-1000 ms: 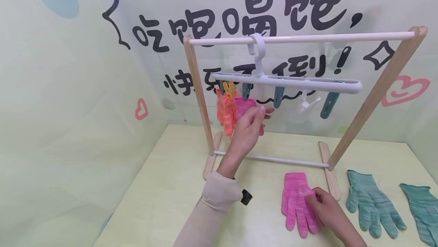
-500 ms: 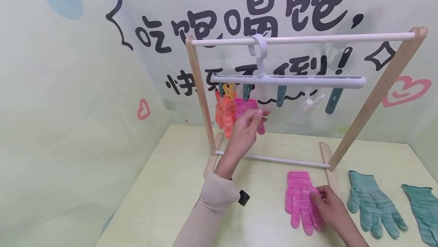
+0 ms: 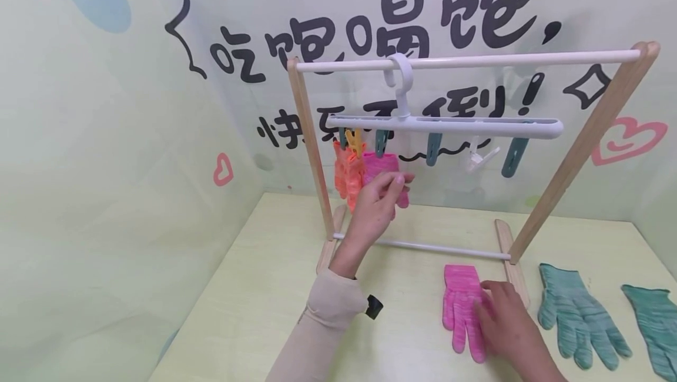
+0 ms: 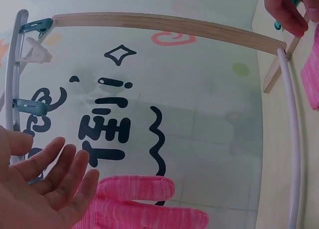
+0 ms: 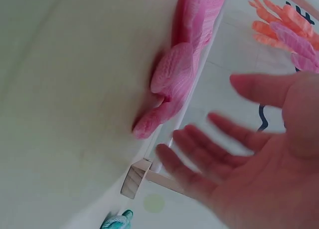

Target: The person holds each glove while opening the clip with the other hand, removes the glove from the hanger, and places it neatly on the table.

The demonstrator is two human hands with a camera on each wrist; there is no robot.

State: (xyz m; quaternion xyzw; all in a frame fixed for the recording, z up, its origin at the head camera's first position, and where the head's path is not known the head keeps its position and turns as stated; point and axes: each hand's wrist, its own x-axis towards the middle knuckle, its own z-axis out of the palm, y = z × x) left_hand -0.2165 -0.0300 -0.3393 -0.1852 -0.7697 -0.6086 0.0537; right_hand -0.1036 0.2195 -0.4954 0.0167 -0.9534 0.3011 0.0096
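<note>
Pink knit glove [image 3: 461, 305] on the table [image 3: 254, 300]; from my end I see the right hand [image 3: 509, 318] at its edge, fingers apart; the left hand [image 3: 374, 208], fingers loosely spread, is before a hanging pink glove [image 3: 382, 162] beside orange gloves [image 3: 350, 175]; contact I cannot tell.

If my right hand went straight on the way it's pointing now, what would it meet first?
Probably the pink knit glove on the table; your right hand overlaps its edge in the head view, though whether they touch is unclear.
</note>
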